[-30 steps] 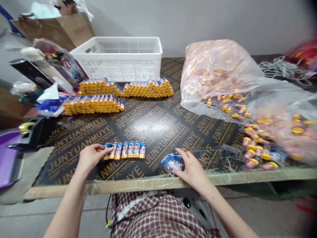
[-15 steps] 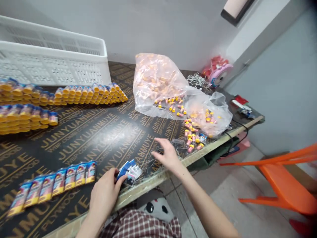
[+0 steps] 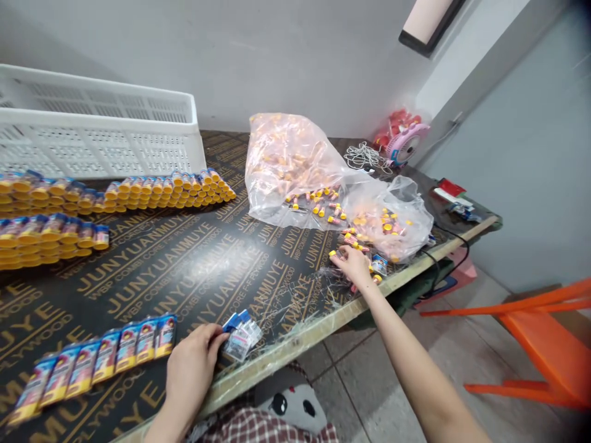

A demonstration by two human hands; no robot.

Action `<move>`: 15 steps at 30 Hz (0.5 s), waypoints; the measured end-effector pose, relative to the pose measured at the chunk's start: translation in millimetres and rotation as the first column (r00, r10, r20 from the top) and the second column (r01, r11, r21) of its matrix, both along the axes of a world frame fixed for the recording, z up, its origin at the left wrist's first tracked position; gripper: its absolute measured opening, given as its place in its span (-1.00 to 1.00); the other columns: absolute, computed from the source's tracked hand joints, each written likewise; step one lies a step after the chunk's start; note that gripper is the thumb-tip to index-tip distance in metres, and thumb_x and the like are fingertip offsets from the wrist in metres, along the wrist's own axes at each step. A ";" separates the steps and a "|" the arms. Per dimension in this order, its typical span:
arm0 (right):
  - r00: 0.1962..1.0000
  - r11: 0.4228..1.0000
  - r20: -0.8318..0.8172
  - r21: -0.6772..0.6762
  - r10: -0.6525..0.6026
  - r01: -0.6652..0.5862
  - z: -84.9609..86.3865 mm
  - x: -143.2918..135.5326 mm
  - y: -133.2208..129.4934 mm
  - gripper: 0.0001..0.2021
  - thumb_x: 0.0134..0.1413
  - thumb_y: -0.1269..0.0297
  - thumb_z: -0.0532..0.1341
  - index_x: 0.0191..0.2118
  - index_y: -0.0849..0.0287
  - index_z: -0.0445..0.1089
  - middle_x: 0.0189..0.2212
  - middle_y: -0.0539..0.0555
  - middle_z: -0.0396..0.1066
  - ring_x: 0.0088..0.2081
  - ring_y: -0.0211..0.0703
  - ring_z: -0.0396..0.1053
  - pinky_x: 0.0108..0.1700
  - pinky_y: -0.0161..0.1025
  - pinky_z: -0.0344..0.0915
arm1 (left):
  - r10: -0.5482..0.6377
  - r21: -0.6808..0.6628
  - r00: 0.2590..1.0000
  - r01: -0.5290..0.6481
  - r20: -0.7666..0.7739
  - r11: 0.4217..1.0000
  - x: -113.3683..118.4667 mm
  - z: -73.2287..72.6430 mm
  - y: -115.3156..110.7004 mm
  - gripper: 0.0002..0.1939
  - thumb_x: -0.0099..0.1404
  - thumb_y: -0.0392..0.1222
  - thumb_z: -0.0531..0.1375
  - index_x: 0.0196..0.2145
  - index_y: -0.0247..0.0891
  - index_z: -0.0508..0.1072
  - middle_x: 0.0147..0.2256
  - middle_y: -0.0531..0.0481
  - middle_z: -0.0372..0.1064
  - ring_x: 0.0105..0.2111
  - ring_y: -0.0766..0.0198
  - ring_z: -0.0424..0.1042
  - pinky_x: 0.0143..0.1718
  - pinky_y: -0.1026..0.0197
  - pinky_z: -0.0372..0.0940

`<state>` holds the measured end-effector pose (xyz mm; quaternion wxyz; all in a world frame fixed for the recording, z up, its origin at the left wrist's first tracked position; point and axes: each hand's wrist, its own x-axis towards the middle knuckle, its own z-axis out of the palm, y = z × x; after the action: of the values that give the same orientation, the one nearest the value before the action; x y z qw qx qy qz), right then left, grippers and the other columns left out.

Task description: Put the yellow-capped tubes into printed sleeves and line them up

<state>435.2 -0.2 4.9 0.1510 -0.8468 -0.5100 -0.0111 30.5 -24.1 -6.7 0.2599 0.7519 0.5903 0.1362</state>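
My left hand [image 3: 196, 357] is at the table's front edge, thumb and fingers pinched on the corner of a small blue-and-white packet in a little pile [image 3: 242, 335]. Farther right, my right hand [image 3: 353, 264] has its fingers closed on a small pink bottle with a yellow cap [image 3: 333, 254]. Beside it lie loose bottles of the same kind [image 3: 351, 239], spilling from a clear plastic bag [image 3: 295, 166]. A row of blue-and-yellow wrapped tubes [image 3: 107, 355] lies left of my left hand.
Stacked yellow-ended tubes [image 3: 170, 191] stand before a white basket [image 3: 138, 144]. A pink fan [image 3: 406, 146] and white cord [image 3: 367, 157] are at the back right. Black cables [image 3: 462, 258] hang over the table edge near an orange chair [image 3: 540, 326].
My right hand has moved right to the loose bottles and closed on one. My left hand stays by the packets. The view has shifted slightly.
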 end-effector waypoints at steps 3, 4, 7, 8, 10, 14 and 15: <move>0.995 0.995 -0.020 -0.008 0.101 -0.101 -5.7 -29.3 -2.5 -0.62 -0.10 0.05 0.25 -0.18 0.16 0.33 -0.42 0.04 0.42 -0.34 -0.10 0.38 -0.28 -0.25 0.18 | 0.036 -0.003 0.999 -0.036 -0.022 0.999 0.9 2.3 -0.1 -0.79 0.23 -0.05 0.05 -0.47 -0.17 0.36 -0.47 0.02 0.44 -0.44 0.18 0.41 -0.38 0.24 0.14; 0.990 0.991 -0.026 -0.006 0.136 -0.137 -6.7 -39.6 -4.3 -0.61 -0.12 0.04 0.26 -0.18 0.15 0.30 -0.42 0.03 0.41 -0.34 -0.10 0.38 -0.30 -0.26 0.18 | 0.041 0.007 0.999 -0.041 -0.025 0.999 1.3 3.1 0.1 -0.79 0.22 -0.06 0.06 -0.50 -0.17 0.34 -0.50 0.03 0.41 -0.47 0.19 0.39 -0.40 0.24 0.13; 0.970 0.971 -0.038 -0.006 0.239 -0.240 -6.9 -68.0 -11.2 -0.61 -0.13 0.04 0.28 -0.20 0.13 0.24 -0.44 0.00 0.38 -0.38 -0.13 0.36 -0.33 -0.27 0.18 | 0.025 0.064 1.000 -0.026 0.013 0.998 2.2 4.9 1.7 -0.79 0.20 -0.09 0.09 -0.54 -0.20 0.31 -0.49 0.03 0.36 -0.46 0.22 0.36 -0.40 0.25 0.12; 0.963 0.963 -0.037 -0.009 0.268 -0.269 -6.3 -75.7 -13.7 -0.62 -0.13 0.04 0.28 -0.22 0.12 0.23 -0.44 -0.01 0.37 -0.39 -0.13 0.35 -0.34 -0.27 0.18 | 0.014 0.072 0.999 -0.016 0.031 0.997 2.3 5.4 2.4 -0.80 0.19 -0.10 0.09 -0.54 -0.20 0.31 -0.48 0.02 0.36 -0.45 0.23 0.36 -0.39 0.25 0.13; 0.950 0.950 -0.025 -0.016 0.310 -0.310 -4.9 -87.3 -18.3 -0.64 -0.13 0.05 0.29 -0.26 0.13 0.22 -0.45 0.00 0.34 -0.41 -0.13 0.33 -0.35 -0.27 0.17 | 0.008 0.052 0.998 -0.010 0.054 0.999 2.4 6.4 3.4 -0.82 0.17 -0.13 0.11 -0.55 -0.21 0.31 -0.49 0.03 0.34 -0.45 0.23 0.34 -0.39 0.25 0.13; 0.940 0.941 0.027 -0.017 0.340 -0.339 -2.6 -96.2 -23.7 -0.69 -0.12 0.07 0.30 -0.35 0.14 0.26 -0.41 0.08 0.32 -0.32 -0.04 0.30 -0.27 -0.18 0.19 | 0.042 -0.029 0.992 -0.039 0.119 0.999 2.8 10.1 3.2 -0.85 0.14 -0.15 0.12 -0.54 -0.21 0.31 -0.54 0.05 0.33 -0.48 0.24 0.32 -0.40 0.25 0.11; 0.938 0.939 0.037 -0.014 0.343 -0.343 -2.3 -96.5 -24.1 -0.71 -0.12 0.07 0.30 -0.37 0.14 0.27 -0.38 0.11 0.31 -0.28 -0.01 0.29 -0.24 -0.16 0.20 | 0.056 -0.052 0.986 -0.048 0.157 0.997 3.3 11.4 2.7 -0.85 0.15 -0.14 0.12 -0.53 -0.22 0.31 -0.55 0.06 0.32 -0.50 0.25 0.31 -0.41 0.25 0.11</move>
<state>338.7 -24.2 2.6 0.1376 -0.7451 -0.6526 0.0009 33.8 -21.4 4.7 0.3203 0.7166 0.5905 0.1879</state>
